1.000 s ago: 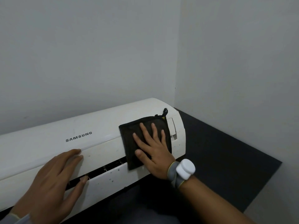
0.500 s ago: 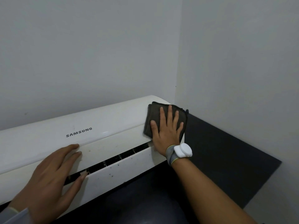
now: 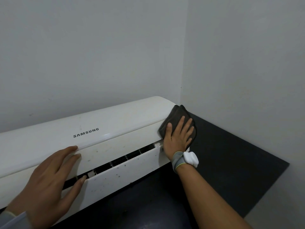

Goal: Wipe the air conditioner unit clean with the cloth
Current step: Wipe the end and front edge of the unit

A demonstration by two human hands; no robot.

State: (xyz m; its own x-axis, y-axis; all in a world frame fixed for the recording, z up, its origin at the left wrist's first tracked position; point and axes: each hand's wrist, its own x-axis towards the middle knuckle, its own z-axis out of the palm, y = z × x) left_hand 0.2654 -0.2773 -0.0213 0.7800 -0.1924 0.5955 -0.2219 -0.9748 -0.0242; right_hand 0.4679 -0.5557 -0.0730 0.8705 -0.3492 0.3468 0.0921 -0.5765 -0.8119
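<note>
A long white Samsung air conditioner unit [image 3: 115, 123] lies along the grey wall, its lower flap slightly ajar and speckled with dark spots. My right hand [image 3: 179, 138] presses a dark brown cloth [image 3: 179, 114] flat against the unit's right end, fingers straight on top of the cloth. My left hand [image 3: 49, 182] rests flat on the front panel at the left, fingertips at the seam and by the flap gap. A white device on a grey band sits on my right wrist.
Two grey walls meet in a corner [image 3: 183, 63] just right of the unit. A dark mat [image 3: 231, 156] covers the floor to the right and under the unit, ending at a pale floor strip [image 3: 280, 204].
My right hand has slid the cloth rightward from the front panel, over the top right corner, onto the unit's right end. My left hand has stayed in place.
</note>
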